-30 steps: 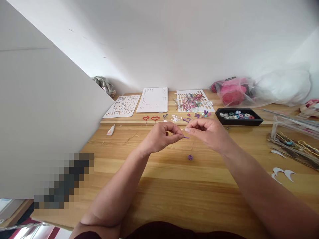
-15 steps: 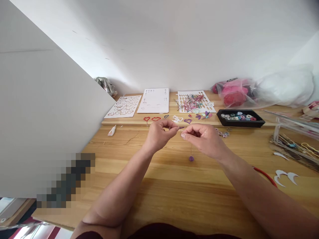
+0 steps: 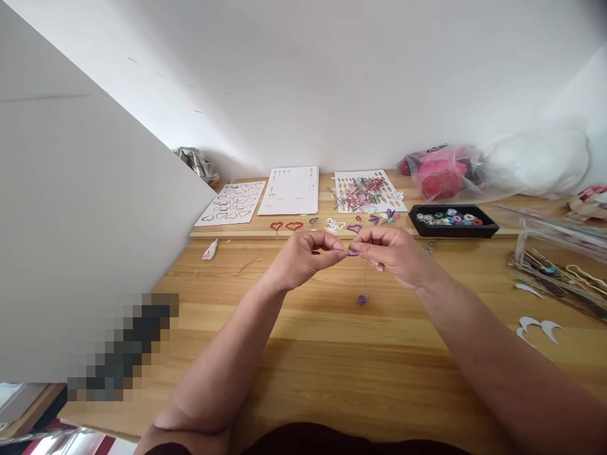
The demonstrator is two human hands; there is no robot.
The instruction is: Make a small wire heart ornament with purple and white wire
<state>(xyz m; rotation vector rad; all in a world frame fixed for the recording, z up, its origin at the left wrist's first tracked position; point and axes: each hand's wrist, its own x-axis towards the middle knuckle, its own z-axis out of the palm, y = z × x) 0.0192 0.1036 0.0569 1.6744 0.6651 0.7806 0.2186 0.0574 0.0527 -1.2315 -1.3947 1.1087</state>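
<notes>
Between my two hands, above the wooden desk, lies a short narrow strip wrapped in purple thread (image 3: 353,254). My left hand (image 3: 310,260) pinches its left end between thumb and forefinger. At the right end, the thumb and forefinger of my right hand (image 3: 401,258) are closed on it, with the other fingers curled below. Under the right hand a fine thread runs down to a small purple thread bobbin (image 3: 361,300); whether it hangs or rests on the desk I cannot tell. The fingertips partly hide the strip.
On the raised shelf are white cut-out sheets (image 3: 289,189), red heart shapes (image 3: 294,225), a purple heart shape (image 3: 353,229) and a black tray (image 3: 453,232) of bobbins. A glue bottle (image 3: 210,249) lies left. White crescent pieces (image 3: 550,330) and a clear box (image 3: 559,253) are right.
My hands have come closer together, and the right fingertips now meet the purple strip where a gap was before. The view has shifted slightly; the red curved thing at right is now out of sight.
</notes>
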